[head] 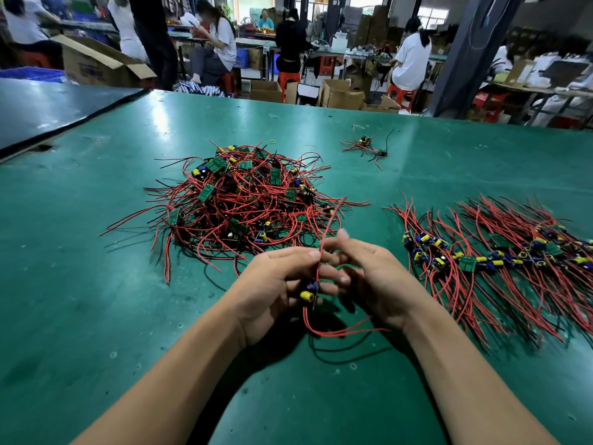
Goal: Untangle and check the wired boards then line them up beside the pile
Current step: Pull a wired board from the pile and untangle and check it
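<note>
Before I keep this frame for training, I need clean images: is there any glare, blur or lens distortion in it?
Head view throughout: overhead lights leave pale glare patches on the far table; the wide lens bows the table's edges and stretches the forearms; a raised fingertip of the right hand is blurred, while the held board in the left hand and the pile are sharp.

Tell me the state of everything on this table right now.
Pile, tangled, heaped.
Row, boards lined up, wires spread.
Held board, lifted, wires dangling.
Left hand, grips held board.
Right hand, pinches its red wire.
Stray boards, apart, far side.
</note>
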Motion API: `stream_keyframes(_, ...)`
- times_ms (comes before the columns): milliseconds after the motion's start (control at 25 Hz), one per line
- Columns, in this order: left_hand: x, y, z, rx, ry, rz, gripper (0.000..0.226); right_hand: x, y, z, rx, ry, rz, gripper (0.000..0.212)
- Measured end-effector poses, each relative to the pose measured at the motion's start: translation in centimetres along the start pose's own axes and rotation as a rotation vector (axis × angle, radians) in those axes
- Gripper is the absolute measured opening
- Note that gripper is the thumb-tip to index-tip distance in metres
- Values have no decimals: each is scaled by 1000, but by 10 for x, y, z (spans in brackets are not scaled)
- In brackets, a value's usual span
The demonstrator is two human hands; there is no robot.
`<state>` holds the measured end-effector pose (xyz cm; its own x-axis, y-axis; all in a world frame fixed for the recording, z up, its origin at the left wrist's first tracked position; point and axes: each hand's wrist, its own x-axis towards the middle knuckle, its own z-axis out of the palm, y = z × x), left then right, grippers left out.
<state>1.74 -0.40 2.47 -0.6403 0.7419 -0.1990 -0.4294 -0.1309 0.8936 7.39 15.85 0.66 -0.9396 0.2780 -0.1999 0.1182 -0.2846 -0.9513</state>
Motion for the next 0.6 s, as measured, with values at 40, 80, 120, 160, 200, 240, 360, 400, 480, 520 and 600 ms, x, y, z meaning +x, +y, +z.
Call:
stream_keyframes(40,1,2,-1,-38,35,38,19,-3,0,0,-28,-72,22,45)
stream_keyframes(80,2,4,-2,-75,76,77,18,-7,-1,1,-66,-143,41,45)
stream_keyframes(120,2,6,-3,-101,117,111,17,-10,-2,1,-118,-200,57,46)
stream_keyframes(160,3,7,-4,-111,153,141,16,-14,-4,2,-158,-244,74,47)
stream_keyframes(200,3,8,-5,-117,182,166,16,-16,-5,4,-175,-274,95,48)
stream_keyframes(240,3,9,-5,-126,207,185,16,-18,-5,4,-173,-296,120,47)
stream_keyframes(360,5,11,-7,-169,281,219,17,-23,-9,3,-220,-340,159,39)
stream_keyframes(400,5,11,-8,-185,302,224,16,-24,-10,1,-235,-353,160,35)
stream_keyframes(480,6,12,-10,-214,311,213,17,-24,-12,-1,-212,-368,128,27)
stream_keyframes(520,6,12,-10,-229,292,189,18,-24,-14,-2,-167,-368,96,25)
stream_keyframes(600,4,14,-10,-283,213,112,22,-23,-16,-6,-28,-368,30,27)
